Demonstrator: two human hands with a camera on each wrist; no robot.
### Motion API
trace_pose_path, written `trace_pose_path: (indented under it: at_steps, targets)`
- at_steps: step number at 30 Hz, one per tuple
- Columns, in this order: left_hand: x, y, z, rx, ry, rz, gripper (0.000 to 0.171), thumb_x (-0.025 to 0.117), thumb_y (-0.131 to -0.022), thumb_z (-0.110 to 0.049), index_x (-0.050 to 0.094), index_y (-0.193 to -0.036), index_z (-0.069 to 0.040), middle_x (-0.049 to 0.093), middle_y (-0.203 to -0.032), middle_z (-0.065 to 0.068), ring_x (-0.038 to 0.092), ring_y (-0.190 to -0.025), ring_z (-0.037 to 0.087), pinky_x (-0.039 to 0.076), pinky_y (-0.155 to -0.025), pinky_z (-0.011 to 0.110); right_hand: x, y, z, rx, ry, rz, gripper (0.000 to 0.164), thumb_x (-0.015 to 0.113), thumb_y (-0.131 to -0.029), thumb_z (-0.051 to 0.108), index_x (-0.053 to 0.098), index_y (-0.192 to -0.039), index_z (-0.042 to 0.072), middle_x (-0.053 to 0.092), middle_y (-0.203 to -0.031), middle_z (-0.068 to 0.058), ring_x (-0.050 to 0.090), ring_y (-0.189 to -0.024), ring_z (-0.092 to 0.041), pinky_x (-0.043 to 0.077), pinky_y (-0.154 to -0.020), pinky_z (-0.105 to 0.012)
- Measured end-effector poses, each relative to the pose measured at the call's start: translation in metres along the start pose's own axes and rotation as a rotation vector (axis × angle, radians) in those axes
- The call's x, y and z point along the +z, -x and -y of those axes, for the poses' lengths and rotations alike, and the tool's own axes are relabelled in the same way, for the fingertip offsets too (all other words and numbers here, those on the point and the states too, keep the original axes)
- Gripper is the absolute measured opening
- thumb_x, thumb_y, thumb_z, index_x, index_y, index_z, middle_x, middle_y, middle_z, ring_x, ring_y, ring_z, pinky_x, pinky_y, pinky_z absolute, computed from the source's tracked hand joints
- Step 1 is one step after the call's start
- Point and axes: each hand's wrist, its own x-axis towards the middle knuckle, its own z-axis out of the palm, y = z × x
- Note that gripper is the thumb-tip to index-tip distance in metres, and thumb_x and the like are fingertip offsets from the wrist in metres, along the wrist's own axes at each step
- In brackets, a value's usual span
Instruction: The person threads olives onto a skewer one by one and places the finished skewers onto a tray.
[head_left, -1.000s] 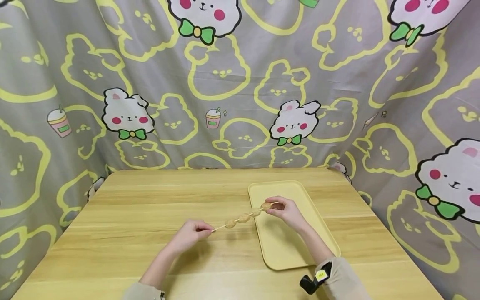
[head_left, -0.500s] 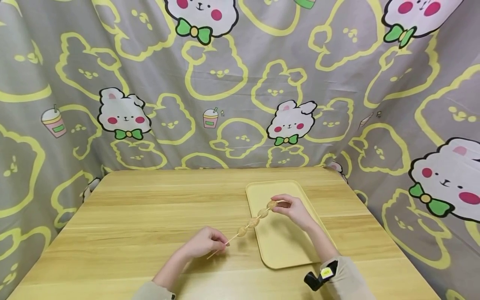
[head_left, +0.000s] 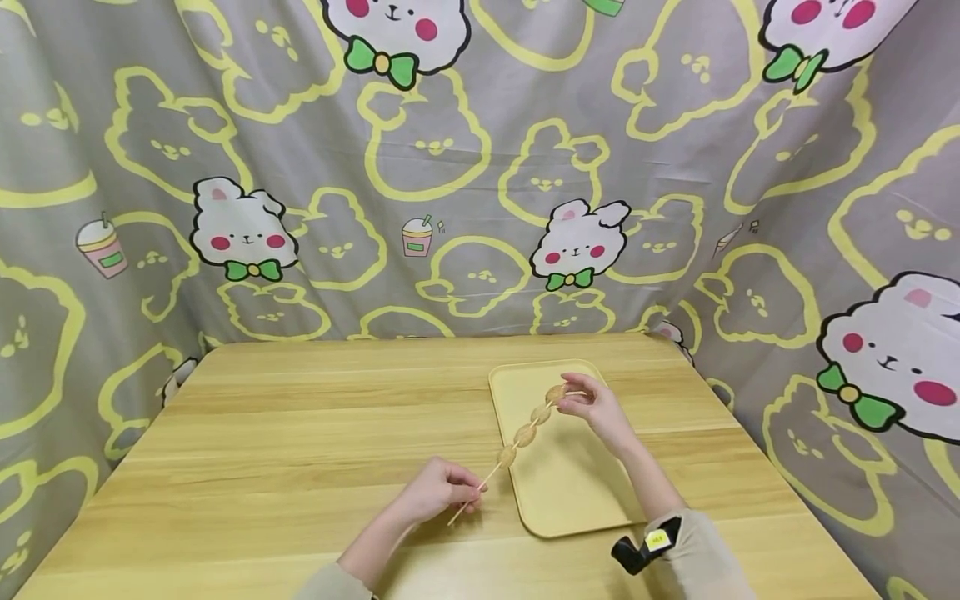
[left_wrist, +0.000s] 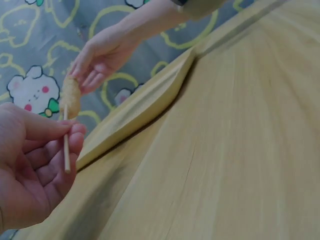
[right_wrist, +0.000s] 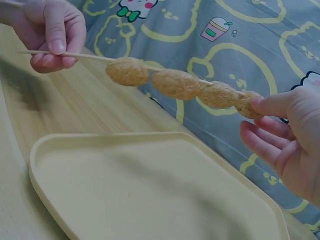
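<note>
A skewer (head_left: pixel 526 435) of several brown, rough-skinned oval balls on a thin wooden stick is held slantwise in the air between both hands. My left hand (head_left: pixel 444 490) pinches the bare stick between thumb and fingers, and the stick's blunt end pokes out below. At the far end, my right hand (head_left: pixel 597 410) pinches the last ball (right_wrist: pixel 247 105) between thumb and forefinger, its other fingers loosely bent. Beneath the balls lies a pale yellow tray (head_left: pixel 573 492). From the left wrist, the nearest ball (left_wrist: pixel 71 95) hides most of the others.
The tray lies flat on a wooden table (head_left: pixel 300 417), right of its middle, with hand shadows falling across it. Behind and at both sides hangs a grey curtain (head_left: pixel 480 167) printed with rabbits. A black strap with a yellow label (head_left: pixel 657 541) sits at the right sleeve.
The skewer has shifted right, over the tray, and tilts more steeply. My left hand has slid up the stick from its end; my right hand has moved slightly right and away.
</note>
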Motion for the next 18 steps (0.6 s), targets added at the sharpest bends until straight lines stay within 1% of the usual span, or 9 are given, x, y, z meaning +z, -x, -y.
trace_pose_path:
  at_steps: [4,8,11,14,16,18]
  targets:
    - [0.007,-0.006,-0.001,-0.017,0.036,-0.045,0.017,0.062,-0.081,0.002,0.064,-0.093,0.015,0.066,-0.074,0.018,0.058,-0.060,0.012,0.047,-0.056,0.022,-0.008,0.003,-0.003,0.005,0.049,-0.038,0.049,0.059,-0.090,0.005,0.039,-0.130,-0.013,0.049,-0.113,-0.026,0.058,-0.089,-0.007,0.050,-0.080,-0.028]
    - [0.013,-0.014,-0.005,-0.017,0.034,-0.079,0.020,0.063,-0.080,0.000,0.064,-0.094,0.014,0.067,-0.074,0.014,0.060,-0.063,0.015,0.047,-0.057,0.023,-0.024,0.011,-0.008,-0.001,0.107,-0.076,0.047,0.058,-0.092,0.010,0.040,-0.129,-0.014,0.049,-0.117,-0.032,0.057,-0.091,-0.004,0.050,-0.080,-0.027]
    - [0.017,-0.021,-0.008,-0.007,0.034,-0.109,0.020,0.063,-0.079,0.000,0.065,-0.094,0.013,0.067,-0.075,0.014,0.062,-0.065,0.018,0.048,-0.058,0.026,-0.039,0.021,-0.014,-0.005,0.148,-0.108,0.047,0.057,-0.092,0.009,0.040,-0.128,-0.016,0.050,-0.117,-0.034,0.057,-0.090,0.000,0.049,-0.080,-0.023]
    - [0.022,-0.027,-0.009,-0.005,0.056,-0.131,0.021,0.063,-0.080,0.000,0.064,-0.095,0.014,0.067,-0.076,0.015,0.062,-0.065,0.017,0.049,-0.058,0.026,-0.055,0.033,-0.020,0.023,0.221,-0.137,0.049,0.057,-0.093,0.014,0.040,-0.129,-0.014,0.049,-0.122,-0.033,0.055,-0.094,0.003,0.044,-0.081,-0.015]
    - [0.025,-0.032,-0.010,-0.006,0.076,-0.142,0.021,0.064,-0.080,0.000,0.064,-0.095,0.014,0.067,-0.077,0.017,0.062,-0.064,0.017,0.049,-0.057,0.026,-0.066,0.042,-0.024,0.050,0.287,-0.132,0.052,0.055,-0.094,0.019,0.039,-0.131,-0.013,0.048,-0.126,-0.031,0.054,-0.104,-0.005,0.039,-0.083,-0.011]
    - [0.028,-0.036,-0.011,-0.015,0.094,-0.149,0.022,0.063,-0.080,0.000,0.064,-0.096,0.015,0.066,-0.077,0.019,0.062,-0.065,0.018,0.049,-0.056,0.025,-0.075,0.053,-0.026,0.087,0.332,-0.116,0.054,0.054,-0.095,0.022,0.036,-0.134,-0.012,0.045,-0.130,-0.029,0.050,-0.115,-0.018,0.034,-0.084,-0.008]
